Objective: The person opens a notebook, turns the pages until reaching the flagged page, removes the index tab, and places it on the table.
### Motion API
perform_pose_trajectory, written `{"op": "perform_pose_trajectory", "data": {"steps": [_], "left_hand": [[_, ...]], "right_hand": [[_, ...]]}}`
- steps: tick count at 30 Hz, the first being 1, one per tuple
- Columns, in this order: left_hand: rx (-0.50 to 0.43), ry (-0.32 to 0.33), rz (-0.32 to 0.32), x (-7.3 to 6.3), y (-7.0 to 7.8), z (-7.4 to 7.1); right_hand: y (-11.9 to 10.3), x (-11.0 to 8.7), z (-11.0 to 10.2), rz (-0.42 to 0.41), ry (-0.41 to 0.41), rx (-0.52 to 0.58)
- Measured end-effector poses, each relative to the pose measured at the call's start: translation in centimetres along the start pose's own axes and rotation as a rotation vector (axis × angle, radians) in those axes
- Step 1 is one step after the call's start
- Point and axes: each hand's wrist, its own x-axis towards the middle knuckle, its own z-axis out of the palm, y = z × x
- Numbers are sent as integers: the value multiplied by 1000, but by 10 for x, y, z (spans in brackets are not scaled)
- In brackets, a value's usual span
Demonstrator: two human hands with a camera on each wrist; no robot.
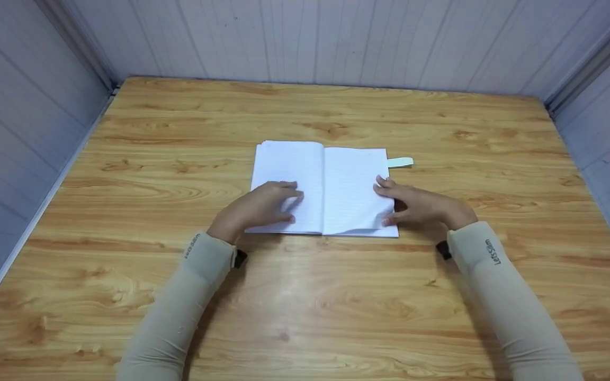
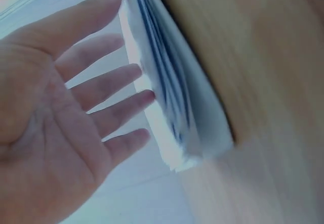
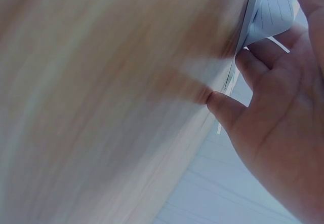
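Note:
An open notebook (image 1: 355, 166) with white lined pages lies flat on the wooden table. Spread across its left page, my left hand (image 1: 262, 205) keeps its fingers fairly straight; the left wrist view shows the palm (image 2: 50, 117) beside the stacked page edges (image 2: 167, 77). At the notebook's right edge, my right hand (image 1: 416, 203) holds the top right page (image 3: 273, 13) between thumb and fingers. That page's lower corner is bent up off the sheets beneath. In the right wrist view, two fingertips (image 3: 215, 100) meet the notebook's edge.
A pale tab (image 1: 401, 162) sticks out from the notebook's right side. The wood-grain table (image 1: 284, 307) extends on all sides, with white panel walls (image 1: 315, 42) behind and at both sides. Beige sleeves (image 1: 178, 312) cover both forearms, with a dark strap (image 1: 443, 250) at the right wrist.

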Motion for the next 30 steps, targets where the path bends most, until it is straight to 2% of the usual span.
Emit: {"op": "perform_pose_trajectory", "data": {"steps": [3,9,18,30], "left_hand": [[9,55,62,7,7,5],[-38,89,91,21,26,13],[-21,79,124,39,51,24],[-3,20,155,58,77,33]], "right_hand": [[0,0,0,3,0,-7],[0,0,-1,-9,6,-2],[-1,1,-1,-13,5,-2],[-1,-1,-1,-5,1,-19]]}}
